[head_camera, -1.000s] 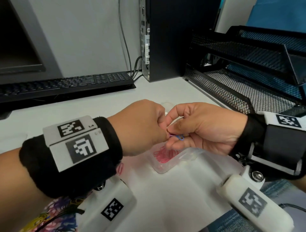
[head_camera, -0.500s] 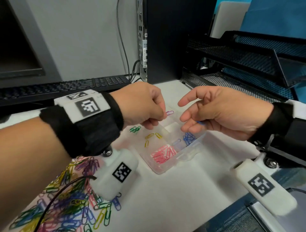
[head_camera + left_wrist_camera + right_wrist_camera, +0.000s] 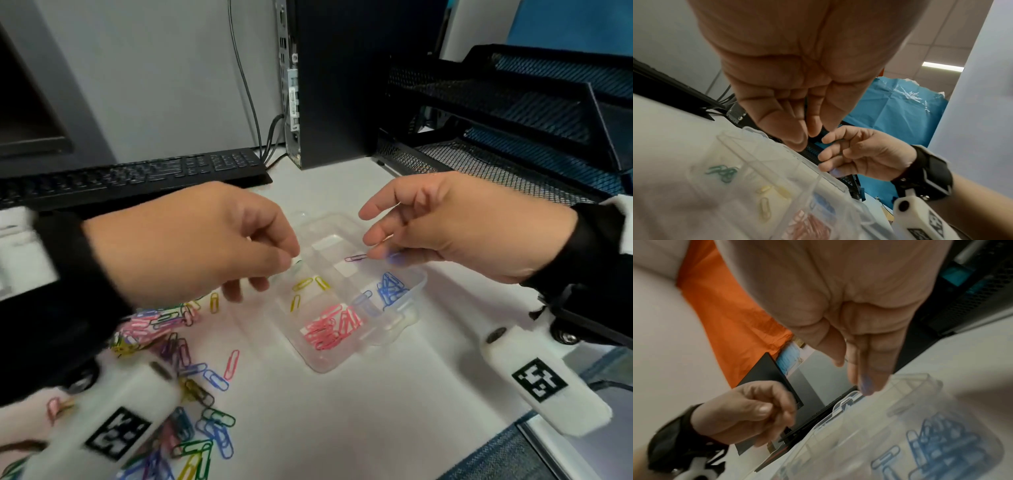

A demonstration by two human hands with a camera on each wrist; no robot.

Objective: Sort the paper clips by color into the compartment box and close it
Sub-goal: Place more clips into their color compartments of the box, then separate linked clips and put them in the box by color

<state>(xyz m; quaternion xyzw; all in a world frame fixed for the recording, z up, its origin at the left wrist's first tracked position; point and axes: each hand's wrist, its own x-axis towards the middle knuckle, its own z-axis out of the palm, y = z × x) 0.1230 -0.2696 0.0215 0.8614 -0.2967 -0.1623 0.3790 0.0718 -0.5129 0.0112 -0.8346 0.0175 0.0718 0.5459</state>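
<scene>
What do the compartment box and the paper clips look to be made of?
Compartment box: clear, glossy, likely plastic, since the desk shows through its walls. Paper clips: thin bent wire with bright colored coating, probably vinyl or paint over metal; the core itself is not visible.

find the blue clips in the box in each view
Head: blue clips right of centre, in the box's right compartment.
Left wrist: a blurred blue patch at the bottom, behind a divider.
Right wrist: lower right, large and blurred.
Shared landmark: the clear box.

Bare desk (image 3: pixel 342 428) before box (image 3: pixel 419 279); clip pile (image 3: pixel 191 387) leftward.
</scene>
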